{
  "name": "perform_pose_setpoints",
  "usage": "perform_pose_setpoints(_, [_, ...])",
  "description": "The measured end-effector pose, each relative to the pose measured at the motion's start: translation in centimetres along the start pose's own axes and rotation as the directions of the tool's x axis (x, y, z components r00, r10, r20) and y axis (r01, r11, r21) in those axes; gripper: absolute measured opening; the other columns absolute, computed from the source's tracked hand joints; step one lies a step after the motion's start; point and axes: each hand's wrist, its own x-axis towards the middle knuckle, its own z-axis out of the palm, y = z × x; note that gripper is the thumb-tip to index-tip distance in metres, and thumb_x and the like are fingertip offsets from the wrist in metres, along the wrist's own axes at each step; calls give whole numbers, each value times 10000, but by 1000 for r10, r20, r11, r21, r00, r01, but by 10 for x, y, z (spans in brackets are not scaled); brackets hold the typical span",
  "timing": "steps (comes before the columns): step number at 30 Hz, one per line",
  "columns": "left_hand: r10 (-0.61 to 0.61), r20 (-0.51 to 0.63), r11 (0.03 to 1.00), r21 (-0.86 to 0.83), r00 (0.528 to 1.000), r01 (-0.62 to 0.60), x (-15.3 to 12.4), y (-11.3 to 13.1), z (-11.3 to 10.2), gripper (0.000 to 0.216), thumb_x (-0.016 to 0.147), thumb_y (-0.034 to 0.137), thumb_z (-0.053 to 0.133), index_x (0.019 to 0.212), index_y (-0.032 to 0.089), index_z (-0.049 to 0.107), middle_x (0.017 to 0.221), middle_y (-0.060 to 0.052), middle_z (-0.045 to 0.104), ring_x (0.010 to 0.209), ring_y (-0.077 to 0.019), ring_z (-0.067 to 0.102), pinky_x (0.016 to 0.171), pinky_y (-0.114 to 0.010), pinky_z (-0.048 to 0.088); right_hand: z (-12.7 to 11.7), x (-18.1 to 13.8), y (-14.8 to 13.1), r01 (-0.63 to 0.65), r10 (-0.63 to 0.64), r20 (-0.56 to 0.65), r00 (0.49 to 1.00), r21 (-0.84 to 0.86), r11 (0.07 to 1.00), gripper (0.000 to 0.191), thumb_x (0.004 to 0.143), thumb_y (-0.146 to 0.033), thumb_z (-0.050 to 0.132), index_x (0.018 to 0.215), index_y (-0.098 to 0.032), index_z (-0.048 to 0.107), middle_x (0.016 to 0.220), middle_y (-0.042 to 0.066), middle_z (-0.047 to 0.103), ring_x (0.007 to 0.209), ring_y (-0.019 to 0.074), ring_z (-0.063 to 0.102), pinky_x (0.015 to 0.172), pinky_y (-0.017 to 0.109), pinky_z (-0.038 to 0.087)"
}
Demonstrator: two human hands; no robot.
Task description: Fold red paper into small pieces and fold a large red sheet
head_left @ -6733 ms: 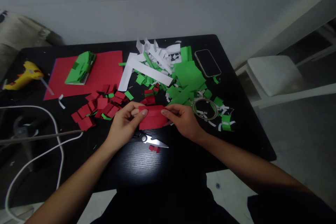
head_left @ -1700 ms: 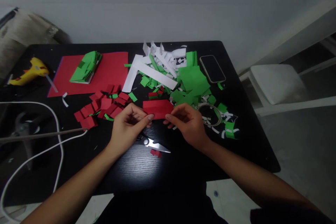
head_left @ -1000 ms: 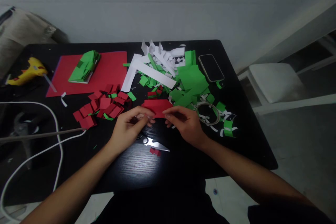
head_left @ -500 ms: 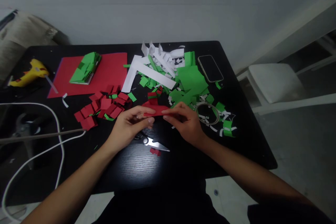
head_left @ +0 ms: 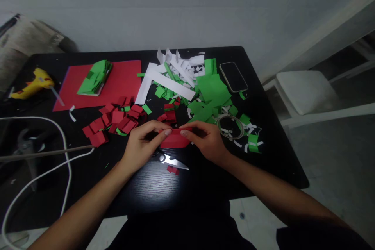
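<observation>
A piece of red paper (head_left: 174,140) is stretched between my two hands above the black table (head_left: 205,181). My left hand (head_left: 143,140) pinches its left end, thumb on the near face. On the other end, my right hand (head_left: 206,138) is closed with its thumb pressed on the upper edge. Just below the paper lie scissors (head_left: 174,161), blades pointing right, their handles partly hidden by my left hand. Small red paper scraps (head_left: 173,170) sit beside the blades. Behind the held paper are more red pieces (head_left: 169,114).
Folded red pieces (head_left: 118,117) lie to the left. Green paper (head_left: 215,90), white strips (head_left: 172,82) and a tape ring (head_left: 230,127) are at the right. Further off are a phone (head_left: 233,77), a red sheet (head_left: 123,82), a green bundle (head_left: 95,78), a yellow glue gun (head_left: 35,84) and a white cable (head_left: 68,168).
The red paper has turned in my hands, so a broad face now hangs down toward me. Both thumbs have moved onto its upper edge. The scissors lie where they were.
</observation>
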Motion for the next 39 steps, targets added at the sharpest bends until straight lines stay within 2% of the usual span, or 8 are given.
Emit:
perform_pose_setpoints(4, [-113, -23, 993, -40, 993, 112, -2, -2, 2, 120, 831, 315, 765, 878, 208, 795, 766, -19, 760, 652, -136, 649, 609, -229, 527, 0, 3, 0, -56, 58, -25, 998, 51, 997, 164, 783, -384, 814, 843, -231, 809, 825, 21, 797, 766, 177, 720, 700, 286, 568])
perform_pose_setpoints(14, [-217, -29, 964, -162, 976, 209, 0, -4, 3, 139, 777, 318, 815, 864, 210, 817, 736, -24, 765, 618, -131, 653, 606, -222, 548, -2, 6, 1, -199, 198, 24, 980, 171, 965, 206, 757, -401, 827, 862, -223, 822, 843, 15, 805, 773, 160, 719, 742, 278, 571])
perform_pose_setpoints(20, [-147, -75, 988, -63, 986, 143, -2, -4, 3, 140, 802, 306, 788, 905, 219, 825, 790, -30, 786, 638, -142, 663, 641, -239, 566, -1, 5, 1, -127, 130, -18, 991, 95, 987, 194, 769, -407, 817, 856, -233, 818, 865, 24, 807, 801, 181, 729, 757, 307, 587])
perform_pose_setpoints(25, [-144, -46, 989, -49, 989, 141, -1, -2, 2, 136, 815, 319, 775, 891, 215, 820, 781, -28, 776, 643, -137, 655, 609, -219, 536, -1, 4, 2, -88, 89, -17, 996, 57, 994, 181, 804, -400, 792, 858, -228, 806, 868, 27, 800, 814, 189, 728, 746, 310, 587])
perform_pose_setpoints(28, [-171, -40, 982, -84, 984, 167, 1, -1, 0, 142, 802, 330, 782, 850, 200, 808, 725, -22, 743, 623, -131, 622, 585, -215, 504, -1, 1, 1, -16, 16, -1, 1000, 14, 1000, 180, 871, -358, 731, 1007, -250, 780, 902, 17, 789, 823, 177, 721, 749, 299, 576])
perform_pose_setpoints(31, [-215, -49, 970, -122, 975, 208, 4, -1, -3, 172, 782, 353, 793, 792, 181, 790, 632, -2, 672, 563, -110, 551, 528, -202, 434, -4, -3, -2, 113, -107, 76, 991, -83, 990, 205, 941, -285, 631, 1115, -263, 736, 972, 24, 769, 825, 163, 704, 747, 291, 556])
perform_pose_setpoints(34, [-258, -56, 957, -153, 964, 247, 5, -3, -7, 210, 779, 385, 791, 779, 176, 778, 616, 2, 641, 550, -105, 519, 514, -203, 402, -7, -5, -6, 253, -219, 201, 955, -163, 954, 193, 913, -207, 614, 1045, -246, 748, 958, 37, 747, 813, 171, 681, 730, 300, 549])
perform_pose_setpoints(39, [-301, -49, 937, -199, 952, 287, 5, -8, -8, 224, 780, 399, 793, 789, 177, 767, 610, 12, 605, 545, -98, 494, 509, -204, 372, -8, -4, -6, 322, -270, 271, 924, -170, 931, 245, 823, -180, 705, 1056, -245, 745, 973, 36, 728, 827, 170, 677, 765, 298, 570])
